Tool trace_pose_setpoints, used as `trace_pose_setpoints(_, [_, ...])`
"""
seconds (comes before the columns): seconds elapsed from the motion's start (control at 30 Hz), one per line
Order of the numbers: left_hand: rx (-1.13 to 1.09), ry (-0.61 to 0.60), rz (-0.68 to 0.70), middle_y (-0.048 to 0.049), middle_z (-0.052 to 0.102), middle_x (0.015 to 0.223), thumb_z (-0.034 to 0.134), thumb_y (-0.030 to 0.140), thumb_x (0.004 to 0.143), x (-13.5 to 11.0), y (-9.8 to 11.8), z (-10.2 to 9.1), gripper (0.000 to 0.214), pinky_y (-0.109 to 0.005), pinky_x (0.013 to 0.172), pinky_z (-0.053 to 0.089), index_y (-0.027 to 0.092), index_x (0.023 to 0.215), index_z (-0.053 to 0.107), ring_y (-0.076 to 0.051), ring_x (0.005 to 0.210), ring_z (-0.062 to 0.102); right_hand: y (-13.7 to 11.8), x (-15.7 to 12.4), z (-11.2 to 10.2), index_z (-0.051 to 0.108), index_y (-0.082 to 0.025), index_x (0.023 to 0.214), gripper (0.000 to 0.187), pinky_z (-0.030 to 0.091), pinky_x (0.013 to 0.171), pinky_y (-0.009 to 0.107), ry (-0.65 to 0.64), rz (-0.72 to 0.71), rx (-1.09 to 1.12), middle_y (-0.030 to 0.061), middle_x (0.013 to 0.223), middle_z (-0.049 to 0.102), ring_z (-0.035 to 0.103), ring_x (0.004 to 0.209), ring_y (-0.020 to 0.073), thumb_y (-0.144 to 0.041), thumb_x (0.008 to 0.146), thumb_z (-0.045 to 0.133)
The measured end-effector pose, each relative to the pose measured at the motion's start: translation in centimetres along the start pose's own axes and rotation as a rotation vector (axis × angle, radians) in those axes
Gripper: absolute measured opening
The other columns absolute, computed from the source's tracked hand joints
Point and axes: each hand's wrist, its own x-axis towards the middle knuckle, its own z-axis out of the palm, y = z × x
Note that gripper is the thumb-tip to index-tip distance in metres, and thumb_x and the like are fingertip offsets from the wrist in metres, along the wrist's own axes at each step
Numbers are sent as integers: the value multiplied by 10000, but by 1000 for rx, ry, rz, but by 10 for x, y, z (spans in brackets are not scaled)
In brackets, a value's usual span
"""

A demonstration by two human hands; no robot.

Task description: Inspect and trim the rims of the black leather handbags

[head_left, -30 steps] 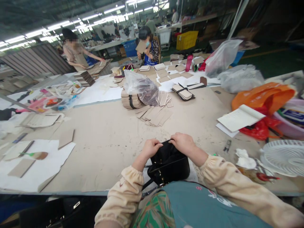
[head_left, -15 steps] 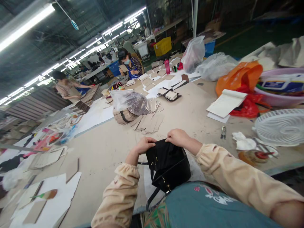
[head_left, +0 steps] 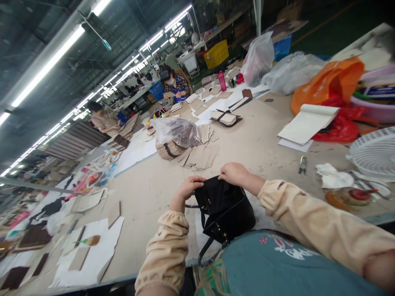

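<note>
A black handbag (head_left: 228, 207) with gold-coloured fittings rests at the table's front edge, close against my body. My left hand (head_left: 190, 187) pinches the far left part of its upper rim, thumb and fingers closed on the fabric. A short way to the right, my right hand (head_left: 235, 173) grips the same rim. One black strap (head_left: 206, 248) hangs down toward the table edge. White paper (head_left: 201, 224) shows beneath the bag. The inside of the bag is hidden from me.
Beyond the bag lie fanned board pieces (head_left: 200, 157) and a plastic bag (head_left: 175, 131). To the right are pliers (head_left: 302, 165), a notepad (head_left: 308, 123), a glue bottle (head_left: 348, 197) and a white fan cover (head_left: 375, 152). Two people (head_left: 177, 88) sit across the table.
My view has turned a little to the left, so everything appears shifted right. Both hands keep their hold on the bag's rim, with hardly any movement relative to it.
</note>
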Motion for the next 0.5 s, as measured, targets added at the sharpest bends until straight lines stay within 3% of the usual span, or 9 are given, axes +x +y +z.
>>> trace_pose_setpoints(0.2, [178,125,6,19,563,542,652,397,635,-3,7,14,286,-197,475,334,121,709,651,-77,488,462,-5,-4,-3,706,-221,831,328,433,663,240,-14,-9,-24,62,899,689,612,837,186,-469,783,497])
trace_pose_setpoints(0.5, [390,151,73,23,583,589,618,302,651,-2,1,9,196,-203,541,378,128,738,644,-83,539,486,-17,-10,-13,704,-193,891,321,447,723,240,-44,-48,-37,94,942,682,613,890,202,-424,799,500])
